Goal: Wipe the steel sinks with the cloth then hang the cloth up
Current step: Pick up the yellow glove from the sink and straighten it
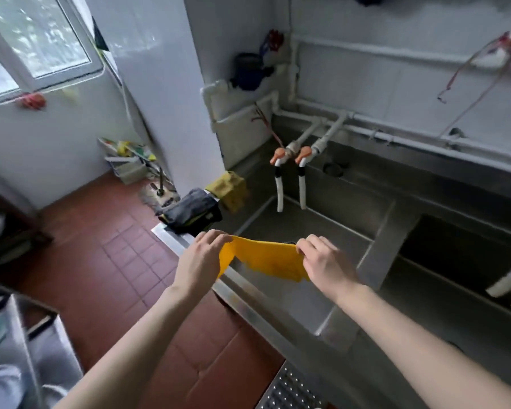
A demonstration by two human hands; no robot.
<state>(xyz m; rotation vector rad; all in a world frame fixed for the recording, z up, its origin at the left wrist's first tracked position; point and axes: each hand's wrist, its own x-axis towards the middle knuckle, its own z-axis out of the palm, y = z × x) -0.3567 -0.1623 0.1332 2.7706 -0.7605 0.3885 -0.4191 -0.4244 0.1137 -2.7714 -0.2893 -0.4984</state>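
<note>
A yellow cloth (266,259) is stretched out flat between both hands above the front edge of the left steel sink (301,228). My left hand (199,261) pinches the cloth's left corner and my right hand (326,262) pinches its right corner. The cloth's lower edge hangs loose over the basin. A second, darker steel sink (455,261) lies to the right behind a steel divider (387,246).
Two orange-handled taps with white hoses (291,172) hang over the left sink. A dark folded cloth (192,211) and a yellow sponge-like block (230,188) sit on the sink's left corner. White pipes (396,125) run along the tiled wall. Red floor tiles (109,261) lie to the left.
</note>
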